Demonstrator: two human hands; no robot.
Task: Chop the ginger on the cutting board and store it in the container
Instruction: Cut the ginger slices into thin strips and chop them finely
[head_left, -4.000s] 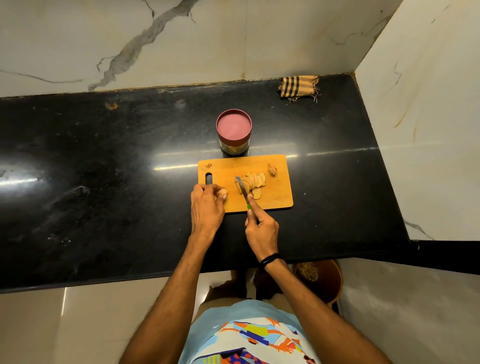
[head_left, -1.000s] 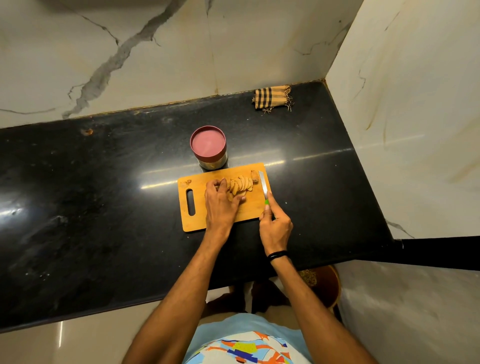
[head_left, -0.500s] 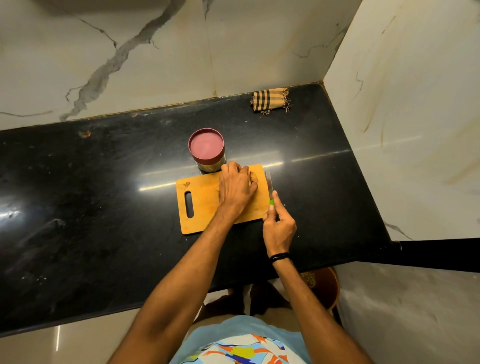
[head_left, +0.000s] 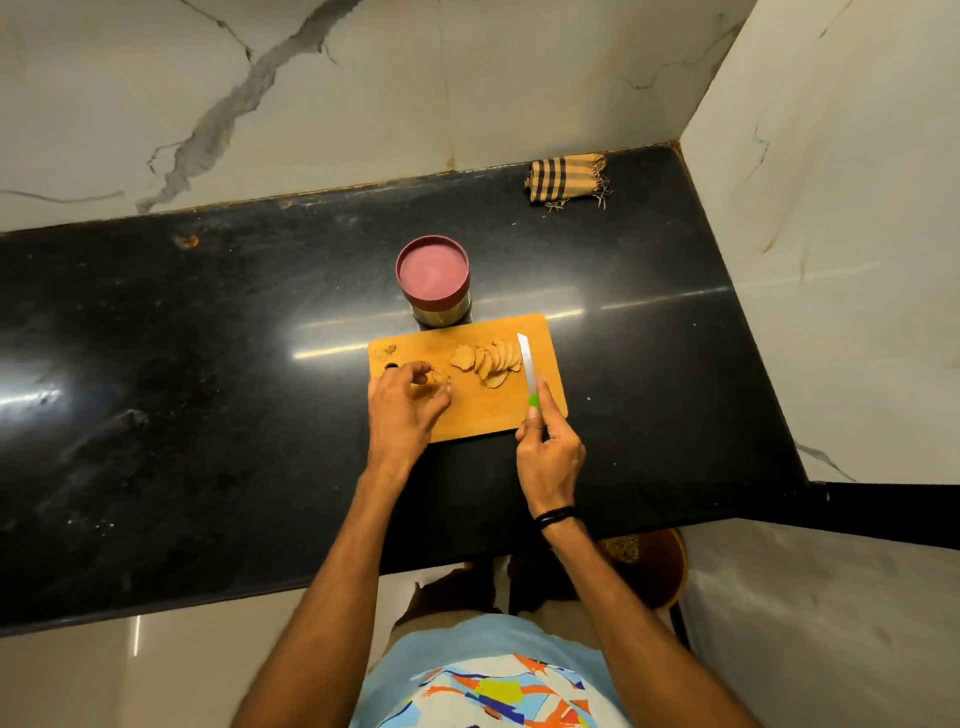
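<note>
My left hand (head_left: 402, 410) pinches the ginger piece (head_left: 439, 378) at the cutting board (head_left: 478, 415) left end. My right hand (head_left: 550, 452) grips the knife (head_left: 527, 366), its blade lying just right of the fanned ginger slices (head_left: 488, 361). The lidded container (head_left: 434, 280) stands just behind the board. A checked cloth (head_left: 566, 179) lies in the far corner of the counter (head_left: 208, 364).

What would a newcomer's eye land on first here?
Most likely the orange cutting board on the black counter, with a fan of ginger slices on it. The right hand holds a green-handled knife at the board's right side, while the left hand grips a ginger chunk near its left end. Behind the board stands a container with a pink lid.
</note>
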